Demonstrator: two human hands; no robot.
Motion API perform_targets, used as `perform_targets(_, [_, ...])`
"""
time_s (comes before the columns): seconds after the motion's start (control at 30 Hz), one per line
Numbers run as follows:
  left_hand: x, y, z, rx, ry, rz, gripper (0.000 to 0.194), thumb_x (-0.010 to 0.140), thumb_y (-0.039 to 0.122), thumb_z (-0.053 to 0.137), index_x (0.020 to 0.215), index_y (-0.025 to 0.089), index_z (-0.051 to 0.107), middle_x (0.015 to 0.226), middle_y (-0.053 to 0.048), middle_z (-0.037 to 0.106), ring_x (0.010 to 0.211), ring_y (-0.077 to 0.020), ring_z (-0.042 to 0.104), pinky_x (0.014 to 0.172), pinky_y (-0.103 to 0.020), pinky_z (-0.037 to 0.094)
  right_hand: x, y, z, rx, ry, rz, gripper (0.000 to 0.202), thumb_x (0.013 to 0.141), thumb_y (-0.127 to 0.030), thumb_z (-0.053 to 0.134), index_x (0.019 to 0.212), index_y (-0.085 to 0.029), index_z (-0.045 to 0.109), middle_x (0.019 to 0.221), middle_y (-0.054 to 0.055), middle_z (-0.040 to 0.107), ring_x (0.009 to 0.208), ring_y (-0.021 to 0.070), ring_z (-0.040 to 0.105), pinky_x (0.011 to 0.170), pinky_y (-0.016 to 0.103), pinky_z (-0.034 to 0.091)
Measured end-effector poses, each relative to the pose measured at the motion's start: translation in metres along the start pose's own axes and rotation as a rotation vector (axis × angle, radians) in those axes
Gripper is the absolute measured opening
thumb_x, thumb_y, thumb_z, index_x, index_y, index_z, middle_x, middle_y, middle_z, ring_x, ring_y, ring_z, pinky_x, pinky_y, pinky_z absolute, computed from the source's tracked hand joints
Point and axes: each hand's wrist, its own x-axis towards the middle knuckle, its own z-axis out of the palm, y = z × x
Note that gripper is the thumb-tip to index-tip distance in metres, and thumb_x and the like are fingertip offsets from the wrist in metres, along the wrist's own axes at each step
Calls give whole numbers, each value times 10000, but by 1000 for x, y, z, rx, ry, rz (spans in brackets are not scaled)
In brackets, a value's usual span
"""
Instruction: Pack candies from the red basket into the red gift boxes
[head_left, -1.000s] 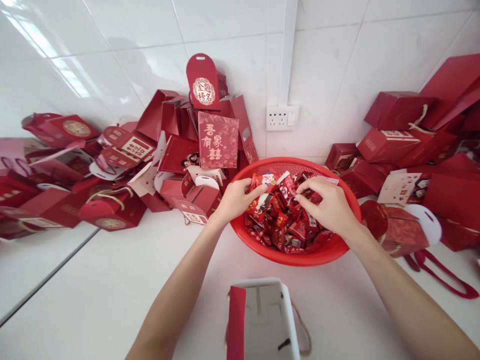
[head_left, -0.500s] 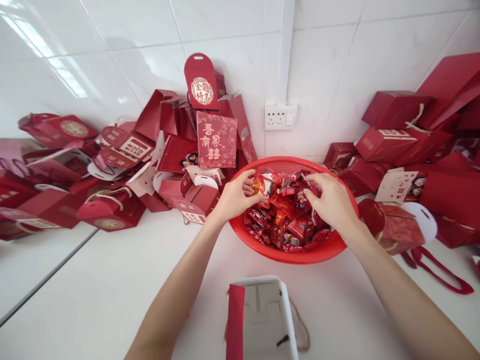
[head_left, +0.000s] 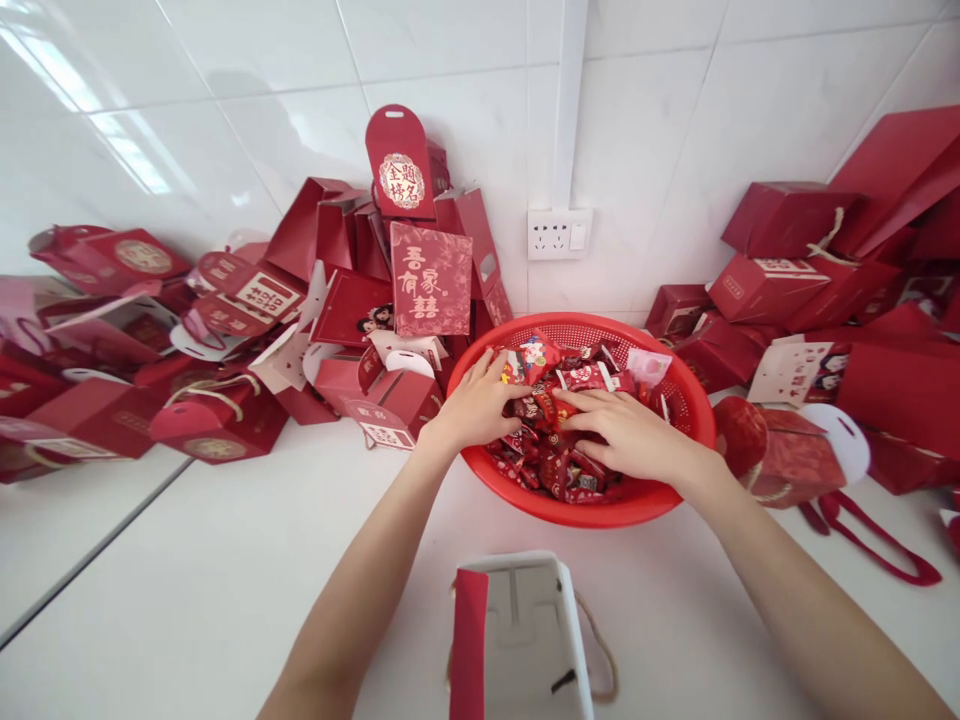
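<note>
Both hands are in a round red plastic basket (head_left: 592, 515) heaped with red-wrapped candies (head_left: 555, 470). My left hand (head_left: 478, 402) rests on the candies at the left side, its fingers apart and the palm down. Fingers stretched out, my right hand (head_left: 626, 430) lies flat over the candies at the right. Neither hand shows a candy gripped in it, though some fingertips are partly hidden among the wrappers. Nearer to me an open-topped box (head_left: 525, 640) with a red flap and rope handle stands on the white table; its pale inside shows a small dark mark.
Red gift boxes (head_left: 225, 420) are piled along the wall at the left. More red boxes (head_left: 772, 290) are stacked at the right, with a red ribbon loop (head_left: 885, 550) in front. A socket (head_left: 559, 235) is on the tiled wall. A dark seam (head_left: 97, 550) crosses the table.
My right hand has moved down and left, flattening over the candies. My left hand has shifted slightly down with its fingers spread. A pink wrapper now shows behind the right hand.
</note>
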Motion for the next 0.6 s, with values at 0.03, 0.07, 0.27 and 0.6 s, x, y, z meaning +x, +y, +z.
perform_targets(0.03, [0, 0, 1, 9, 5, -14, 520, 786, 215, 708, 1302, 271, 708, 1686, -73, 301, 1576, -417, 160, 1268, -589, 215, 0, 0, 0, -27, 14, 26, 326, 908, -152, 604, 1183, -202, 772, 1605, 118, 448, 1368, 392, 550, 1117, 610, 439])
perform_targets(0.07, [0, -1, 2, 14, 15, -13, 522, 786, 184, 686, 1300, 274, 706, 1686, -69, 302, 1578, -409, 157, 1270, -584, 217, 0, -1, 0, -55, 19, 50, 337, 918, -174, 607, 1221, -184, 754, 1609, 136, 436, 1373, 399, 545, 1117, 612, 439])
perform_targets(0.27, [1, -4, 0, 2, 40, 95, 413, 755, 21, 513, 934, 242, 813, 1585, -47, 483, 1563, -330, 260, 1268, -558, 245, 1, 3, 2, -94, 65, 170, 396, 999, -305, 530, 1342, -166, 670, 1656, 143, 343, 1363, 411, 558, 1054, 607, 502])
perform_targets(0.6, [0, 7, -7, 66, -135, 64, 331, 884, 202, 574, 1104, 292, 804, 1700, 4, 276, 1570, -364, 226, 1264, -568, 234, 1, 4, -3, 30, 248, 321, 335, 999, -334, 526, 1243, -205, 716, 1522, 100, 562, 1343, 352, 594, 1052, 514, 538])
